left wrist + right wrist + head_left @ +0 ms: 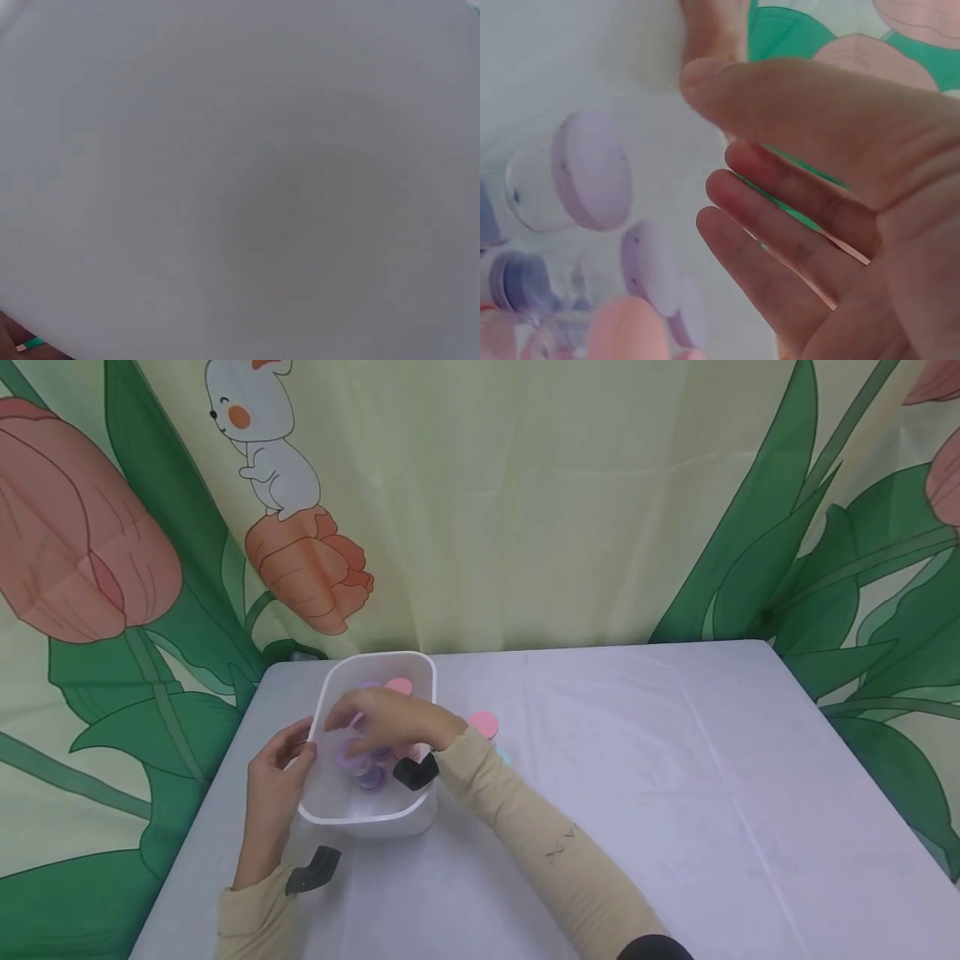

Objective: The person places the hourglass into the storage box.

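Closest to the head camera, two cream sleeves run up from the bottom edge across the white table [675, 760], each with a black wrist-camera mount. Ahead of them stands a white plastic tub [360, 817] near the table's left back corner. The left hand [273, 785] rests against the tub's left wall with its fingers curled over the rim, which looks like a way to keep the light tub from sliding. The right hand [393, 718] reaches in over the tub from the right, fingers loosely spread above the small jars [358, 758] inside; from here it seems to hold nothing. One pink-lidded jar [484, 724] stands outside, just beside the tub's right wall.

From the left wrist, almost everything is a blurred white surface, probably the tub wall [240, 150] pressed close to the lens. Only a sliver of skin shows at the bottom left corner, so this view cannot confirm the grip.

From the right wrist, the right hand [832, 202] fills the frame with its fingers [780, 255] extended and relaxed, nothing between them. Below lie the jars on their sides or tilted: a purple-lidded jar [577, 180], another purple lid [649, 266] and a pink lid [626, 330], jumbled together against the tub floor.
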`<control>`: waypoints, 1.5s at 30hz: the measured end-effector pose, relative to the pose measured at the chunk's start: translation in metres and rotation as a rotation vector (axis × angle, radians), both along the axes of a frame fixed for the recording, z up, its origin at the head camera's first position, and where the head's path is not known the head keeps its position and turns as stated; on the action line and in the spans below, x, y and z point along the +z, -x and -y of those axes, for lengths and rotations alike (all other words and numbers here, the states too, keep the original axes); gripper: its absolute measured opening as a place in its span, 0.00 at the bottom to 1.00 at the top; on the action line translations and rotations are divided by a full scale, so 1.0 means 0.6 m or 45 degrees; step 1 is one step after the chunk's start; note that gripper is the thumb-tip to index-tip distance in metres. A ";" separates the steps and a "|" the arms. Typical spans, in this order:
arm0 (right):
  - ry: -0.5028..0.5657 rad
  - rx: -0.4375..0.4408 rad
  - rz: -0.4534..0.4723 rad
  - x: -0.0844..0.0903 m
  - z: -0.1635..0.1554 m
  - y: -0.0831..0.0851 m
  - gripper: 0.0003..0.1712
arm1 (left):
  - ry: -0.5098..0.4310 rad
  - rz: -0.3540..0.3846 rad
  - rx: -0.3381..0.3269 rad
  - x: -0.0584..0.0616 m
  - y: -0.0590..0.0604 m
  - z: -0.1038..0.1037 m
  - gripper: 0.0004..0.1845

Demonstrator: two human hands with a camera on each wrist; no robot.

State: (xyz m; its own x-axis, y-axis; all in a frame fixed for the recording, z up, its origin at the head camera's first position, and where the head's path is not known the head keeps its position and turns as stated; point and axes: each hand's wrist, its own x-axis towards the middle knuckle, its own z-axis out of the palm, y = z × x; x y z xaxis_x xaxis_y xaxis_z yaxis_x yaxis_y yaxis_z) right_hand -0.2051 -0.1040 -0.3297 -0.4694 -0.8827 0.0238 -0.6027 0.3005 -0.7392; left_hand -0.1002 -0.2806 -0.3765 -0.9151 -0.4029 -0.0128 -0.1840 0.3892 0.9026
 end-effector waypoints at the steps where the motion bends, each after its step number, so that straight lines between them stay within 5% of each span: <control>1: 0.016 0.006 -0.003 0.003 -0.003 0.001 0.25 | 0.002 0.002 -0.001 0.001 0.000 0.000 0.22; 17: 0.214 0.032 -0.056 0.027 -0.067 0.006 0.19 | 0.000 0.020 -0.017 0.002 -0.001 0.000 0.24; 45: 0.269 -0.156 -0.107 -0.008 -0.177 0.019 0.20 | -0.011 0.003 0.022 -0.004 0.003 0.001 0.23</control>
State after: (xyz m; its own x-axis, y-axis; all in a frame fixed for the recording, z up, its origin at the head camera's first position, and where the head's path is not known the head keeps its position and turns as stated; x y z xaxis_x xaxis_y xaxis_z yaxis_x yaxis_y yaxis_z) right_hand -0.2166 0.0023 -0.3347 -0.5610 -0.7906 0.2452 -0.6335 0.2195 -0.7419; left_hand -0.1020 -0.2815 -0.3787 -0.9079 -0.4187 -0.0186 -0.1930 0.3783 0.9053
